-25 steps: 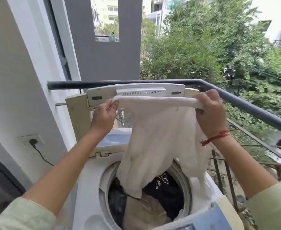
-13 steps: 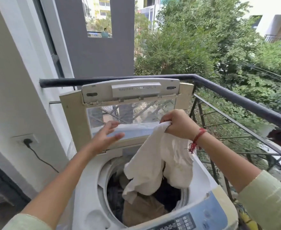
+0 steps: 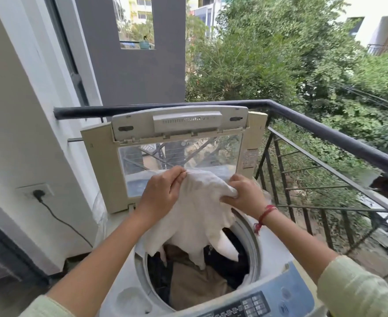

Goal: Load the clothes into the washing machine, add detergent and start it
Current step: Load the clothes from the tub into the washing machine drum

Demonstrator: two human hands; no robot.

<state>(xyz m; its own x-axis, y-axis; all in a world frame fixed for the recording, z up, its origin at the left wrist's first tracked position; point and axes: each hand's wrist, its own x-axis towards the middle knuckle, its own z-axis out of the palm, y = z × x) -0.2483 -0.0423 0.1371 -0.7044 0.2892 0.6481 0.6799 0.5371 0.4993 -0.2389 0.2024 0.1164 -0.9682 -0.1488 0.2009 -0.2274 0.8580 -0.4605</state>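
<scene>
A top-loading washing machine (image 3: 277, 268) stands in front of me with its lid (image 3: 179, 143) raised upright. Its drum (image 3: 252, 243) holds dark and tan clothes (image 3: 193, 284). A white garment (image 3: 200, 211) hangs bunched over the drum's far rim, its lower edge trailing onto the clothes inside. My left hand (image 3: 163, 193) pinches the garment's top fold. My right hand (image 3: 243, 193), with a red thread at the wrist, grips the cloth on the right side. The blue control panel (image 3: 252, 303) lies at the machine's near edge.
A black balcony railing (image 3: 339, 138) runs behind and to the right of the machine, with trees beyond. On the left wall a socket (image 3: 36, 192) holds a black plug, its cable dropping toward the floor. A round recess (image 3: 131, 298) sits at the machine's front left.
The white garment, held spread high a second ago, has come down to the drum. My left hand let go of it, then took hold again; both hands now bunch it low.
</scene>
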